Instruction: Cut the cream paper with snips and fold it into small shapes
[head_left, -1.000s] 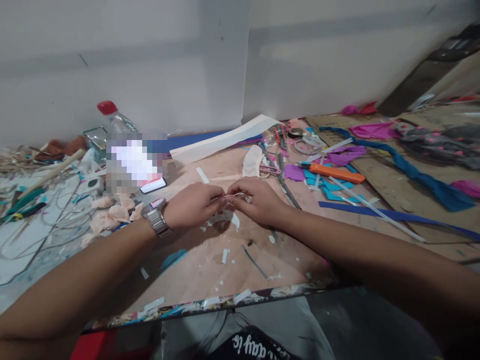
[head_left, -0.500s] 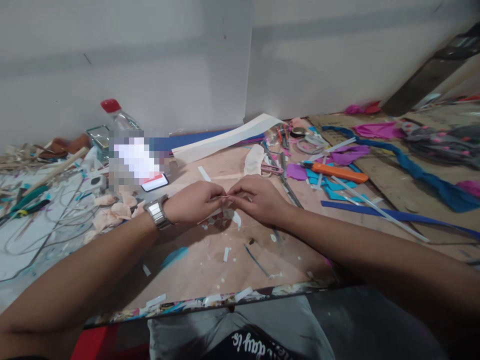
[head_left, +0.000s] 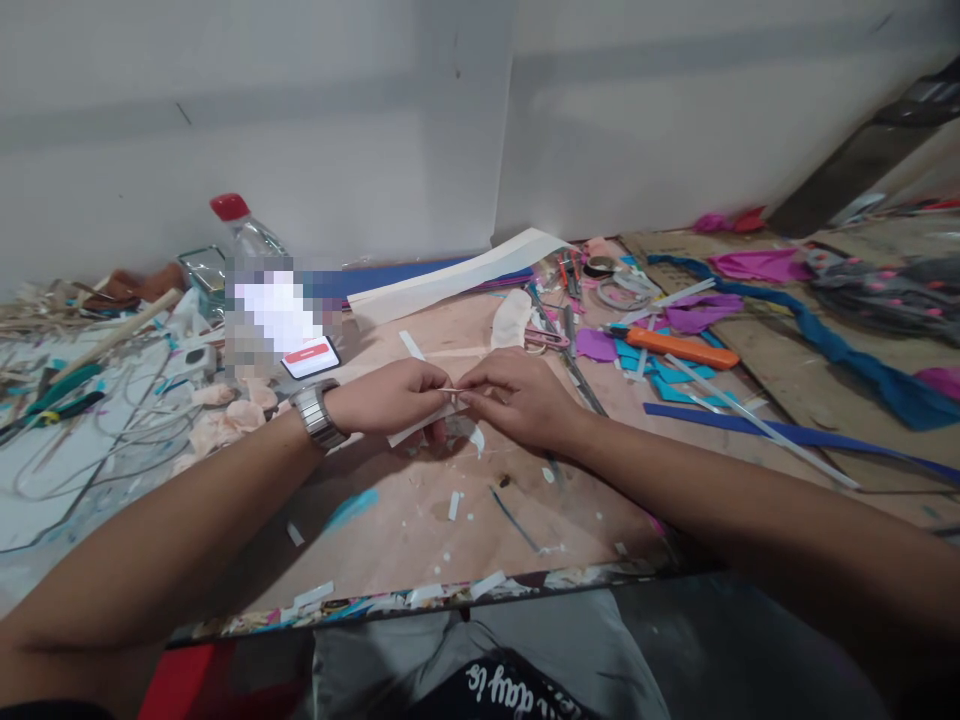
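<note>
Over the middle of the worktable, my left hand and my right hand meet fingertip to fingertip. Both are closed in a pinch on a thin pale strip, of which only a short length shows between the thumbs. A whitish flat edge sticks out below my left hand; whether it belongs to the same strip I cannot tell. On my left wrist is a metal watch. Just beyond my right hand lie a cream-coloured curved piece and a pink-handled tool.
An orange utility knife lies to the right among blue and purple scraps. At the left are a lit phone, a red-capped bottle, green-handled pliers and loose cable. A long cream strip lies at the back.
My fingers have shifted slightly on the strip, and more of the whitish edge shows below my left hand. The whole view has moved a little.
</note>
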